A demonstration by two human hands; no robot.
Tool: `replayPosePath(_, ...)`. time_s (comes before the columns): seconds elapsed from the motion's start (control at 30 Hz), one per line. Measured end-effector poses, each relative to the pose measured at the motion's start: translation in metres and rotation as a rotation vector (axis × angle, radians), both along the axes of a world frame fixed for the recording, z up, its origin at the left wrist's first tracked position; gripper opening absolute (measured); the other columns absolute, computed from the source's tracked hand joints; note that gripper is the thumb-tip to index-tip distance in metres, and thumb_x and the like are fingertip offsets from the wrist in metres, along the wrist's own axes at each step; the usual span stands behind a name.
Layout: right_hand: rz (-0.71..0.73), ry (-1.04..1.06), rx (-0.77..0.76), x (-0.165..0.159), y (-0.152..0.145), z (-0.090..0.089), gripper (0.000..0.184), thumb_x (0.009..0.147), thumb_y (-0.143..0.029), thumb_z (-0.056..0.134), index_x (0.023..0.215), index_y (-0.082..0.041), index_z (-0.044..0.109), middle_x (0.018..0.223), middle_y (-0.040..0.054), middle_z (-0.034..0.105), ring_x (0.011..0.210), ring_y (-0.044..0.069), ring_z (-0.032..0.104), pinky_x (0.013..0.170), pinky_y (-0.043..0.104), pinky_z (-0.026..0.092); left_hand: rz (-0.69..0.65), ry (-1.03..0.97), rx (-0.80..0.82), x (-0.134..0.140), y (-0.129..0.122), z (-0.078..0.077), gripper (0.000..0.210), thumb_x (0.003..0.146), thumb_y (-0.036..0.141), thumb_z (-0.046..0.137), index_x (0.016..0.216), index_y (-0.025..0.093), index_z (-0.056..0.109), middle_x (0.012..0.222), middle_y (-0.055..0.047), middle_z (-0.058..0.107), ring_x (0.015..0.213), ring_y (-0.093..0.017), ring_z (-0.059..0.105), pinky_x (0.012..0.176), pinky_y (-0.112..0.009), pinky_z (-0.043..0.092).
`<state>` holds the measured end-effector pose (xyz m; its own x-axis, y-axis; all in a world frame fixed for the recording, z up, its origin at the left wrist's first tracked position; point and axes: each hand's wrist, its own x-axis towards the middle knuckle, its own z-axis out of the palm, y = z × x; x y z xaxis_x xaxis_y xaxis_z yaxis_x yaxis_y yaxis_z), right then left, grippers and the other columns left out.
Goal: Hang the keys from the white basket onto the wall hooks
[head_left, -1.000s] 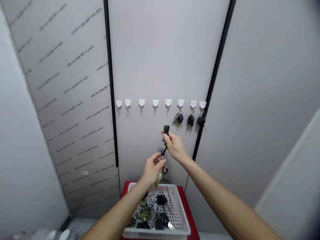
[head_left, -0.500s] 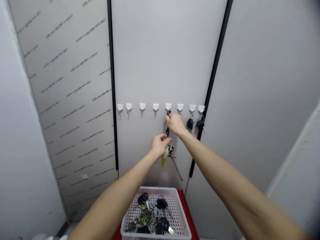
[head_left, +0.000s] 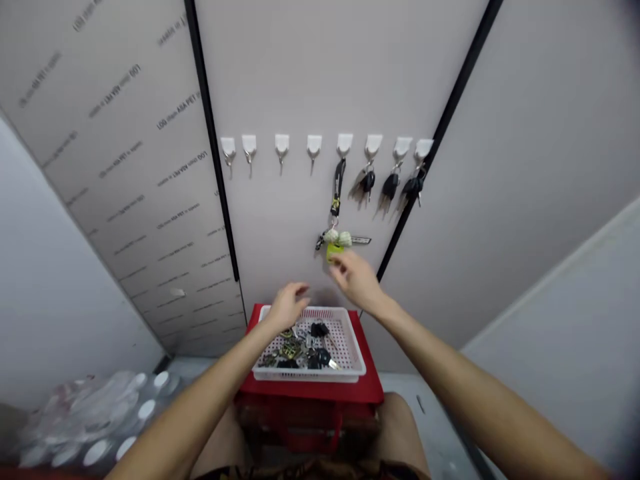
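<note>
While your left hand (head_left: 287, 305) is open near the back left corner of the white basket (head_left: 309, 377), your right hand (head_left: 357, 280) is up by the wall (head_left: 320, 67), loosely open with its fingers bent. Your fingertips are right by a green tag (head_left: 334, 251), but I can't tell if they touch it. That tag hangs below a black strap (head_left: 339, 180), which is on the fifth white hook (head_left: 345, 142) from the left. Three bunches of black keys (head_left: 391, 185) hang to the right of it. Lots of keys (head_left: 290, 350) lie in the basket, which sits on a red surface (head_left: 370, 373) between your knees. Two black strips (head_left: 213, 143) run up the wall. Left of them, a gray panel (head_left: 165, 180) has rows of small letters. Bottles (head_left: 97, 452) with white caps are at the bottom left, and the floor (head_left: 433, 427) is pale.
</note>
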<state>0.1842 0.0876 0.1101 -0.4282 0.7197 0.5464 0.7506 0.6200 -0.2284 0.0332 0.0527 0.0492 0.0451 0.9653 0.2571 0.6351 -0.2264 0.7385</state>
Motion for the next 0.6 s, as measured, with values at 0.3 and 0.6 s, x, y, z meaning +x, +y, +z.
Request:
replayPosePath(0.3,0.005,-0.425,-0.411,0.001,-0.036,-0.116,0.043,0.066,-0.023,0.041,0.108,-0.018,0.036,0.094,0.0089,0.051,0.083,0.017,0.048,0.067,0.026,0.034,-0.113,0.435,-0.159,-0.001,-0.039,-0.066,0.033,0.061,0.023,0.047,0.094,0.019,0.05,0.093,-0.006,0.053,0.087,-0.018,0.044,0.076,-0.028,0.033)
replayPosePath(0.6,0.021,-0.235,-0.547,-0.012,-0.016,-0.121,0.016,0.058,-0.016,0.043,0.072,-0.015,0.05,0.074,0.0042,0.054,0.069,0.013,0.048,0.06,0.022,0.034,-0.099,0.389,-0.247,-0.005,-0.035,-0.072,0.024,0.061,0.023,0.043,0.082,0.019,0.055,0.068,-0.003,0.057,0.064,-0.015,0.05,0.059,-0.024,0.036)
